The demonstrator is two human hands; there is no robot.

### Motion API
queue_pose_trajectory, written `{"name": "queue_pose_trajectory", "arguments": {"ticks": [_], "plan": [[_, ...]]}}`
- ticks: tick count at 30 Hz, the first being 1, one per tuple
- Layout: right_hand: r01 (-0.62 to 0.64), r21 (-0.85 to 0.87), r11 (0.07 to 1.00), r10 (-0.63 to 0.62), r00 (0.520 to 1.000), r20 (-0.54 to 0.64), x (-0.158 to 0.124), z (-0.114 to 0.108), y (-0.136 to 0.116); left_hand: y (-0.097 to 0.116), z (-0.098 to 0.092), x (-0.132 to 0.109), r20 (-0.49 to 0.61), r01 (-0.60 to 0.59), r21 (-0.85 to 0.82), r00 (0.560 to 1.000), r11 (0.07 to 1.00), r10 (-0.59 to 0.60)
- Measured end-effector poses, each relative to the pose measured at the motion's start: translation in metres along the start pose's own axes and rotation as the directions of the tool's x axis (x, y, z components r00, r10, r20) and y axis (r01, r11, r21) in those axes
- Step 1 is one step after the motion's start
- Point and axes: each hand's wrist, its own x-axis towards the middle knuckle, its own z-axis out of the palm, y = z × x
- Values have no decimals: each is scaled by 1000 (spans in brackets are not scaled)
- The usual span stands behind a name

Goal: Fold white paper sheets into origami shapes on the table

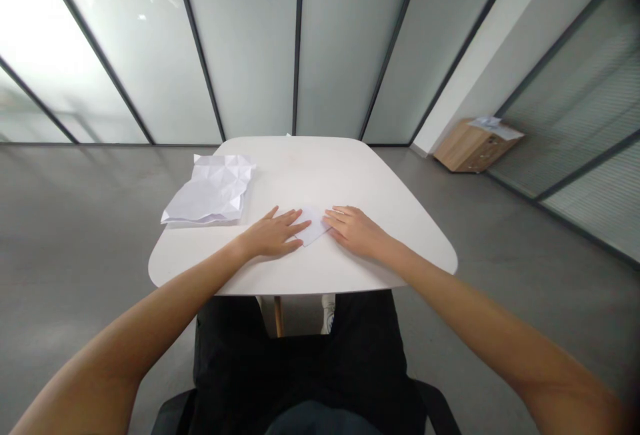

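The open left hand [273, 235] and open right hand [356, 232] lay flat on the white table [320, 172], touching the folded white paper [314, 225] between them. A creased paper sheet [210, 188] lay to the upper left.

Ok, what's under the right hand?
The fingers of the right hand rest on a folded white paper lying on the table. How far the paper runs under the palm is covered.

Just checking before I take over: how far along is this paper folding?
Done: a small white paper lies folded. In hand: the left hand and right hand rest flat on the table, fingertips at its sides. Left: a creased sheet lies untouched further along the table.
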Motion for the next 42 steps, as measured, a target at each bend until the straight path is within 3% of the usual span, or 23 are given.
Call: {"name": "queue_pose_trajectory", "arguments": {"ticks": [4,8,26,42], "plan": [[72,145,987,-80,995,53,4,6,-34,-2,0,-1,-4,-4,-4,1000,1000,4],[46,206,977,-74,989,130,2,7,-51,-4,2,-1,22,-8,-19,1000,1000,9],[97,365,926,-165,973,159,2,-5,-38,-1,10,-2,-5,28,-7,1000,1000,-28],[117,333,936,-174,974,146,0,-1,-36,-1,9,0,-19,58,-6,998,998,-58]]}}
